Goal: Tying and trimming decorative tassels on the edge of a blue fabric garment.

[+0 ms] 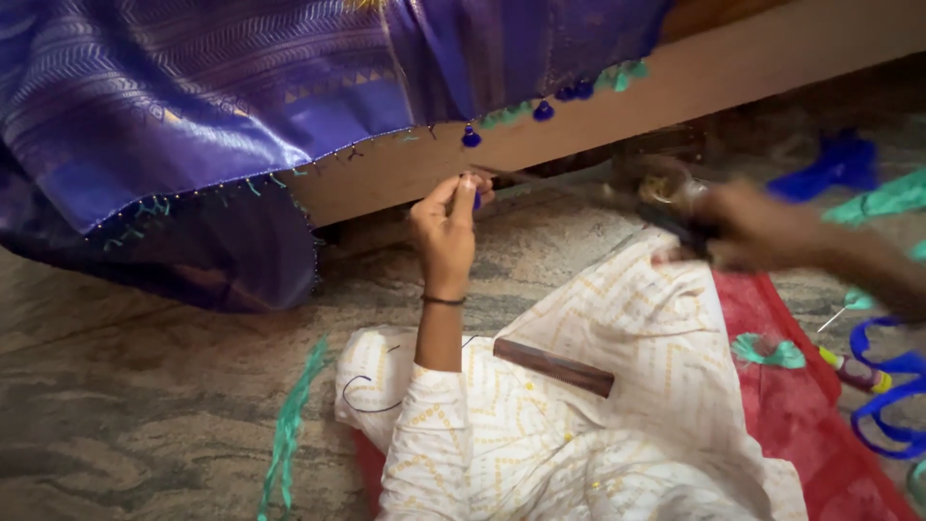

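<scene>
A purple patterned cloth (193,106) hangs over a wooden frame (675,77), its edge trimmed with blue and green tassels (543,110). My left hand (446,227) is raised below that edge, fingers pinched on a small blue tassel (476,199). My right hand (762,232) is blurred at the right, closed on a dark tool that looks like scissors (680,227). A taut thread runs between the two hands.
A brown wooden stick (553,366) lies on my white patterned garment (617,405). Red cloth (801,405) is under my lap. Blue threads (892,396), green threads (289,425) and a small spool (849,369) lie on the mottled floor (145,415).
</scene>
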